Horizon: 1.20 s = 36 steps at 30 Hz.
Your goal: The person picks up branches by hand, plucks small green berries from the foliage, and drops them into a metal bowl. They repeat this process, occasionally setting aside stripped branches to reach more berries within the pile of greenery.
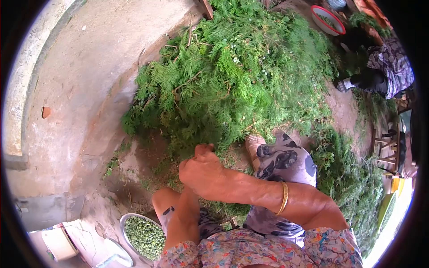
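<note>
My right hand (pixel 203 173) reaches across in front of my body, its fingers curled closed near the front edge of a large pile of green conifer branches (pixel 241 80). Blurred greenery lies just beyond the fingers, and I cannot make out what they grip. My left hand (pixel 190 196) comes up from below and is mostly covered by the right hand. Its fingers are hidden. Small pale cones or berries dot the feathery sprigs. Beside my left leg, an oval metal basin (pixel 123 225) holds many small green cones or berries (pixel 145 236).
Another person (pixel 393 67) sits at the upper right beside a white basin with a red rim (pixel 314 14). More cut branches (pixel 348 178) lie along my right side. A wooden stool (pixel 388 152) stands at the far right. A concrete wall (pixel 89 89) borders the left.
</note>
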{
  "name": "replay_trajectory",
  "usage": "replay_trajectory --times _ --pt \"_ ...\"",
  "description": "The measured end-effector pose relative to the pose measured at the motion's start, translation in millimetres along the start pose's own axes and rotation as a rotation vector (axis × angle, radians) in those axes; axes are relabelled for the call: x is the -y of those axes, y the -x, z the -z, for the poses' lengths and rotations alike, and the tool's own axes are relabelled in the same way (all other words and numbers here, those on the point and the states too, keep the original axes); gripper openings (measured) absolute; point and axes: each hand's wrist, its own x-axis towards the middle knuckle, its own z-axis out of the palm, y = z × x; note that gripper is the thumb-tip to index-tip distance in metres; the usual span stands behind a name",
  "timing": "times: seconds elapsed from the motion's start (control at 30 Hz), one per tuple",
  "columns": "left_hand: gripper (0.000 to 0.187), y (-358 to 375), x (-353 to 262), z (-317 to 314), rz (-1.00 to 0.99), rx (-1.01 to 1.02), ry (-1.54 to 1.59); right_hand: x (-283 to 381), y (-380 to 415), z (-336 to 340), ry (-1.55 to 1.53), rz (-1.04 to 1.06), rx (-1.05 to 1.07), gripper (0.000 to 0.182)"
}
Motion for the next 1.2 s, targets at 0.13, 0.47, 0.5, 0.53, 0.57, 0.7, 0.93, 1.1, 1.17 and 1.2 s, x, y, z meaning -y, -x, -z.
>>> replay_trajectory --times 0.13,0.47,0.5,0.53,0.57,0.7,0.93,1.1,1.17,1.2 --pt "0.022 25 4 -23 -0.246 -0.483 0.906 -5 2 17 -0.053 -0.08 0.003 0.014" --pt "0.021 123 74 100 0.241 -0.533 1.483 -29 11 60 -0.294 -0.382 -0.32 0.019" --pt "0.021 119 82 100 0.259 -0.524 1.485 -30 12 57 -0.289 -0.362 -0.327 0.019" --pt "0.022 121 87 101 0.279 -0.518 1.491 -34 11 48 -0.304 -0.303 -0.377 0.02" --pt "0.022 128 87 106 0.272 -0.549 1.497 -36 9 43 -0.315 -0.24 -0.428 0.023" --pt "0.024 142 73 127 0.129 -0.51 1.699 -37 2 35 -0.513 -0.174 -0.352 0.025" --pt "0.026 149 12 112 0.124 -0.545 1.573 -7 -7 26 -0.982 -0.101 -0.339 0.052" --pt "0.026 143 -27 73 0.059 -0.58 1.366 -1 -11 28 -1.184 -0.491 -0.326 0.056" --pt "0.027 139 -31 66 -0.026 -0.601 1.261 -13 -14 18 -1.663 -0.461 -0.234 0.044" --pt "0.027 140 -31 68 -0.026 -0.605 1.262 -13 -16 13 -1.661 -0.458 -0.231 0.044"
